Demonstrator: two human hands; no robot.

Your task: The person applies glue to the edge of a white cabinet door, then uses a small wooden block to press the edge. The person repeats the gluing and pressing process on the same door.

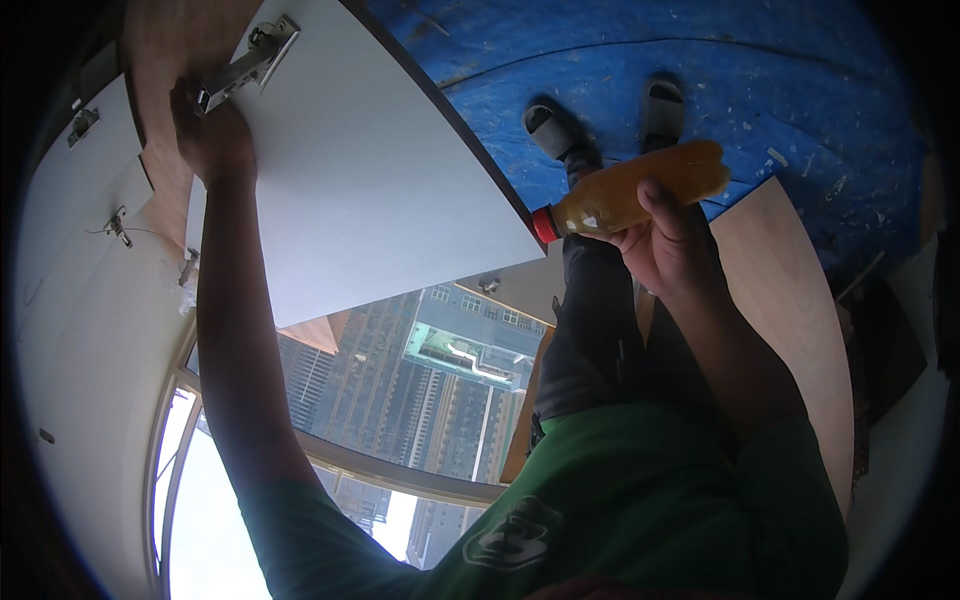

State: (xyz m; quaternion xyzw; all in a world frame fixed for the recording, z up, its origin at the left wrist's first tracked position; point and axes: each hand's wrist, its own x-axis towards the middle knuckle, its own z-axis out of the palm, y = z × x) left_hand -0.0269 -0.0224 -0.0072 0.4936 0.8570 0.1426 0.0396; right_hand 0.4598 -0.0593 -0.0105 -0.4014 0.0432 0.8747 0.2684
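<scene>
My right hand is closed round a plastic bottle with a red cap and yellow-orange liquid. The bottle lies nearly sideways, its cap pointing left, close to the corner of a white panel. With the arm stretched up and to the left, my left hand grips that panel's far left edge, its fingers partly in shadow. A metal hinge is fixed on the panel right beside those fingers.
Blue sheeting covers the floor under my sandals. A curved wooden board stands to the right. White panels with hinges line the left side. Behind the panel, a window looks onto tall buildings.
</scene>
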